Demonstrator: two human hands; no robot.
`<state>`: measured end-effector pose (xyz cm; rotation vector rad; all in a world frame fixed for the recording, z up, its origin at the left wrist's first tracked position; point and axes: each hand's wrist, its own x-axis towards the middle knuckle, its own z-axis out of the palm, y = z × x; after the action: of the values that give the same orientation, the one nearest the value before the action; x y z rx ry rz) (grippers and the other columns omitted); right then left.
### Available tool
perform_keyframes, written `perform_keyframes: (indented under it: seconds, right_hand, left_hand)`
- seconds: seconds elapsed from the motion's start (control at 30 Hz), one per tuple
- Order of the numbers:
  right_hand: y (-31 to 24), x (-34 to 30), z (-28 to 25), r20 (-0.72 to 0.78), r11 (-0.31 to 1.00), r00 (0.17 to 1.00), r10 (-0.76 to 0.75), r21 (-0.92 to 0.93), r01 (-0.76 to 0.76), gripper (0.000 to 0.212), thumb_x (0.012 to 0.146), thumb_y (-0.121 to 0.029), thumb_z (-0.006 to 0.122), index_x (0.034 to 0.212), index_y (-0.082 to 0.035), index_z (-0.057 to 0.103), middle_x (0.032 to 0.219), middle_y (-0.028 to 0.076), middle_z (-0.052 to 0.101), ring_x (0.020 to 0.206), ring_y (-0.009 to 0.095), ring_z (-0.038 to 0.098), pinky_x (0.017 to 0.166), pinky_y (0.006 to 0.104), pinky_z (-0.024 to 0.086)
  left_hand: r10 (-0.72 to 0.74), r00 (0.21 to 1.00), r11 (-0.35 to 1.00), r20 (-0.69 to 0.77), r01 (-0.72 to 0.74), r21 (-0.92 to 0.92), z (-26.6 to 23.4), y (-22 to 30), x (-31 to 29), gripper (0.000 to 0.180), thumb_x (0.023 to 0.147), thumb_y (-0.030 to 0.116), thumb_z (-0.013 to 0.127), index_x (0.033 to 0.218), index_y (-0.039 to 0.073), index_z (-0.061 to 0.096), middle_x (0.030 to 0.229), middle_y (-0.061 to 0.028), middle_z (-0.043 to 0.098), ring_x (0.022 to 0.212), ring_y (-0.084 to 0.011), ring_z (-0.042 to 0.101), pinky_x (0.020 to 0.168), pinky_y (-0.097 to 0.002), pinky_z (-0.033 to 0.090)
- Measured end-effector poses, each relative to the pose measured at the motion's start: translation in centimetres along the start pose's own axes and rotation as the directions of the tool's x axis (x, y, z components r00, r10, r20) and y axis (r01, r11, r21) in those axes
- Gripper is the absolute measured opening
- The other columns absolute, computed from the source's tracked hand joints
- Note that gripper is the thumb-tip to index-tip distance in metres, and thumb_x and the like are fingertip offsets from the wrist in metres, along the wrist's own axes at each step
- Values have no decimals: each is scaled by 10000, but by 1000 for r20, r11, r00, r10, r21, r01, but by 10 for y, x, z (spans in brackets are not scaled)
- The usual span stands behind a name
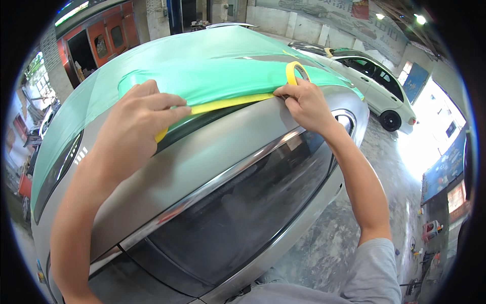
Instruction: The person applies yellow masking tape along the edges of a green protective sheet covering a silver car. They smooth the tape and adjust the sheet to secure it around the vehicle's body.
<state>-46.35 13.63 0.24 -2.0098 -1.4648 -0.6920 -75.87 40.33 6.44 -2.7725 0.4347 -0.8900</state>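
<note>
While both hands work along the film's edge:
Car [223, 152]: silver, front end below the camera.
Film [202, 66]: green, draped over the hood.
Left hand [134, 124]: flat, fingers pressing the tape down.
Right hand [304, 104]: pinching the tape, roll looped on it.
Tape [228, 103]: yellow strip between the hands, along the film edge.
Roll [293, 71]: yellow, upright above the right hand.

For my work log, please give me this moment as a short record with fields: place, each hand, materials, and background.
place: workshop with a concrete floor
main thing: silver car, front end, dark grille below a chrome strip
left hand: pressing flat on the yellow masking tape at the hood edge
right hand: holding the tape roll, the strip running from it toward the left hand
cover: green masking film over the hood, tape along its lower edge
background: white car at the right
</note>
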Motion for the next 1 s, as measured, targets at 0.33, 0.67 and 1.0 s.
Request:
perform_keyframes:
  seconds: [0.33, 0.67, 1.0]
  right_hand:
    - [-2, -7, 3, -9, 1000, 1000, 12, 11, -12, 309, 913, 4, 617, 1116, -46, 846, 1005, 197, 722, 923, 408, 704, 836, 499, 553]
    - [6, -10, 7, -37, 997, 999, -2, 82, 5, 326, 882, 67, 628, 1131, -21, 820, 1003, 183, 717, 915, 383, 693, 822, 456, 550]
    - [7, -8, 6, -7, 998, 999, -45, 45, 45, 407, 852, 145, 549, 1142, 21, 807, 1026, 149, 728, 900, 281, 703, 847, 366, 551]
  left_hand:
    - [31, 998, 991, 53, -37, 128, 0, 8, 1, 417, 794, -139, 705, 1138, 25, 876, 1259, -96, 801, 1020, -289, 638, 891, -411, 562]
    - [-122, 991, 989, 50, 117, 87, -1, 22, 9, 312, 827, -114, 701, 1090, -22, 841, 1236, -178, 772, 993, -317, 655, 776, -408, 594]
    - [-256, 953, 959, 165, 228, 170, -22, 37, 17, 369, 852, -148, 702, 1173, 1, 807, 1385, -201, 708, 1187, -357, 675, 892, -405, 612]
